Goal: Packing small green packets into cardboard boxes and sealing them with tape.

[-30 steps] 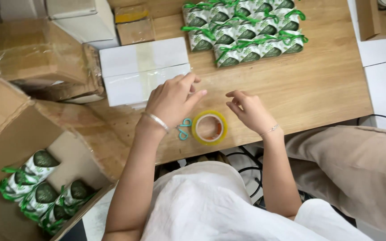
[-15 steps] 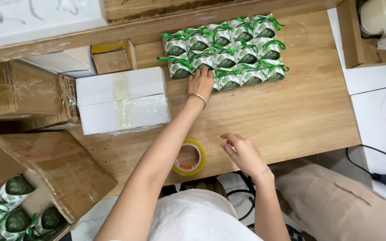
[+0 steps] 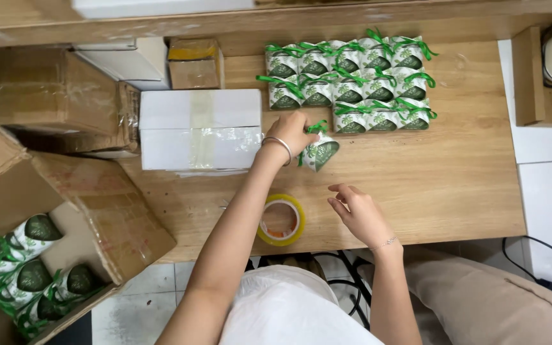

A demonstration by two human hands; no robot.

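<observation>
Fingers of my left hand pinch a green-ribboned gift box clear of the rows, while my right hand waits loosely spread beside the tape roll.

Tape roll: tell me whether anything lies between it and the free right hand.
Nothing visible does. The right hand hovers open just beside the tape roll, with only bare table between them. The left hand holds a green-ribboned packet farther back, clear of that gap.
</observation>
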